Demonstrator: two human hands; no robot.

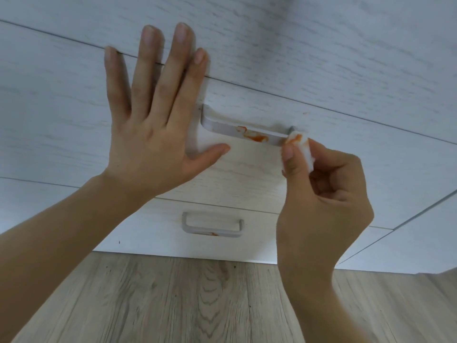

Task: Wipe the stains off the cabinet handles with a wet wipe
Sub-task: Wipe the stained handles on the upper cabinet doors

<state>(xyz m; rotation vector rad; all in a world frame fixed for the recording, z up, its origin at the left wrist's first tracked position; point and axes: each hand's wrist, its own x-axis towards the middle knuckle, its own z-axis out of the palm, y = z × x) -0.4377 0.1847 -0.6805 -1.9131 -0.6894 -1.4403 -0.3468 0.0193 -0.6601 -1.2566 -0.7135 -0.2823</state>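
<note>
Two hands at a pale wood-grain cabinet with two handles, both stained orange.

The left hand [150,125] lies flat on the upper drawer front [74,115], all five fingers straight and spread, holding nothing, its thumb reaching under the left end of the upper handle [237,128]. That handle carries an orange stain [257,136] along its right half. At its right end the one wet wipe [300,147], folded small and already smeared orange, touches the bar, pinched between the thumb and curled fingers of the right hand [326,194]. The lower handle [212,225], on the drawer beneath near the cabinet's bottom edge, shows a smaller orange mark [213,234]. Wood-look floor [185,300] lies below.
</note>
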